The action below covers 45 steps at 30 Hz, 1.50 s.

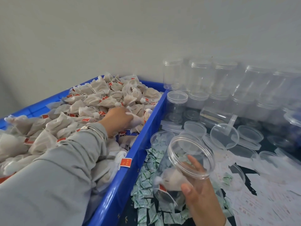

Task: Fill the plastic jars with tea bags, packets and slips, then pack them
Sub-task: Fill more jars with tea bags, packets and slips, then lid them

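My left hand (pixel 118 117), mid-frame, grips tea bags (pixel 135 119) in the blue crate (pixel 130 176). My right hand (pixel 197 185), lower right, holds the open jar (pixel 182 168) tilted, one bag inside. Risk: tangled strings may drag extra bags out; a steeper tilt may spill the bag onto the green packets (pixel 146 185).

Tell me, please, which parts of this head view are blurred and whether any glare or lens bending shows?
Head view: the far empty jars are smeared and soft; the held jar in the right hand is sharper; light is even, no hard glare; the blue crate rim bows from wide-angle distortion.
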Each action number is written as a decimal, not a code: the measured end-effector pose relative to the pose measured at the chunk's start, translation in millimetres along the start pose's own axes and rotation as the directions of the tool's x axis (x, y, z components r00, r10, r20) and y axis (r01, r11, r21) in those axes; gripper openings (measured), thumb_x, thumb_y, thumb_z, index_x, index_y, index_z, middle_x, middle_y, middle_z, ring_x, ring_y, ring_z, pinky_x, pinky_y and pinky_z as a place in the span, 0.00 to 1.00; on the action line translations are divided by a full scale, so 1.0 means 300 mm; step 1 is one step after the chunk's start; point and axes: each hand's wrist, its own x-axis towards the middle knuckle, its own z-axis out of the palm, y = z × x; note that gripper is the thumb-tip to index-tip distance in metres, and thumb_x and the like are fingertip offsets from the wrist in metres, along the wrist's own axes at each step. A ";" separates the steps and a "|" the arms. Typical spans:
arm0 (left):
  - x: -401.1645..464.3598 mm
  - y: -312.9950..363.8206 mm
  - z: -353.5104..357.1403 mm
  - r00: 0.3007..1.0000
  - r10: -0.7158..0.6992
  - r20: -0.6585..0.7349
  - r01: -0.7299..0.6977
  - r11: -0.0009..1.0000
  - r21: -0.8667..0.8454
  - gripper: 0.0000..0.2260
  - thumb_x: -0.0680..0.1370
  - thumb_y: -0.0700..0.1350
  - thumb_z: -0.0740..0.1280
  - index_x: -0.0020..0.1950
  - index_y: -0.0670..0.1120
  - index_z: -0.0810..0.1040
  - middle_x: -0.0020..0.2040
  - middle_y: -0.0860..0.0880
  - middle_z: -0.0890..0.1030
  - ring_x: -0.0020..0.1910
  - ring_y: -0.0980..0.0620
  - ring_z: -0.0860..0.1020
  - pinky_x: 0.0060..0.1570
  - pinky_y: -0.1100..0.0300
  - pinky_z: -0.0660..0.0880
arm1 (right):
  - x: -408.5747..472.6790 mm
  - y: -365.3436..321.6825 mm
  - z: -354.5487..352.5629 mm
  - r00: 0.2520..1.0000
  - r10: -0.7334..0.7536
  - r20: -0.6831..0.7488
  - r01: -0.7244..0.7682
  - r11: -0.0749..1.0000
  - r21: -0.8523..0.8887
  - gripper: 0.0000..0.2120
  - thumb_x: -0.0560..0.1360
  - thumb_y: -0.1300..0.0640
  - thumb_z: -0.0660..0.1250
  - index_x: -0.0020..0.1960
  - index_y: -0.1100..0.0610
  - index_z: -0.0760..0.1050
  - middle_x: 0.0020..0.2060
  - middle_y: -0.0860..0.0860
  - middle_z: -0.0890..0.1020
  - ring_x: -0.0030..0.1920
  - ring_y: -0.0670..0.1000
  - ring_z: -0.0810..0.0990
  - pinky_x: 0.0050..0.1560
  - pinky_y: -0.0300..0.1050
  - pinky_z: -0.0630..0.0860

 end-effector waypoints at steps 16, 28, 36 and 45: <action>-0.285 0.247 -0.095 0.831 0.542 0.123 -0.210 0.510 -0.834 0.04 0.68 0.47 0.72 0.33 0.51 0.83 0.32 0.51 0.80 0.27 0.57 0.74 0.28 0.66 0.73 | -0.001 -0.011 0.014 0.982 -0.057 -0.179 0.054 0.998 -0.022 0.39 0.55 0.58 0.82 0.60 0.39 0.71 0.53 0.33 0.79 0.51 0.40 0.81 0.42 0.34 0.79; -0.252 0.229 -0.061 0.850 0.523 -0.065 -0.485 0.727 -0.486 0.05 0.70 0.54 0.68 0.35 0.55 0.79 0.45 0.59 0.79 0.45 0.63 0.77 0.48 0.73 0.70 | -0.002 0.017 0.009 0.978 -0.029 -0.208 0.001 0.991 -0.130 0.51 0.47 0.42 0.78 0.69 0.45 0.67 0.59 0.37 0.77 0.59 0.40 0.77 0.61 0.50 0.76; -0.022 0.028 -0.001 0.981 0.127 -0.148 -0.162 0.952 -0.261 0.09 0.77 0.42 0.62 0.49 0.52 0.79 0.45 0.53 0.80 0.37 0.55 0.77 0.36 0.62 0.72 | -0.010 0.014 0.017 0.983 -0.079 -0.165 0.061 0.992 -0.109 0.46 0.48 0.41 0.78 0.65 0.43 0.69 0.57 0.32 0.77 0.56 0.34 0.76 0.50 0.30 0.76; -0.016 -0.003 0.108 0.912 0.239 0.334 -0.260 0.965 0.019 0.21 0.78 0.44 0.63 0.71 0.49 0.67 0.66 0.47 0.75 0.62 0.47 0.74 0.60 0.57 0.69 | -0.010 0.018 0.022 0.987 -0.089 -0.134 0.077 0.993 -0.091 0.44 0.50 0.49 0.81 0.65 0.47 0.70 0.55 0.30 0.77 0.54 0.35 0.78 0.44 0.28 0.76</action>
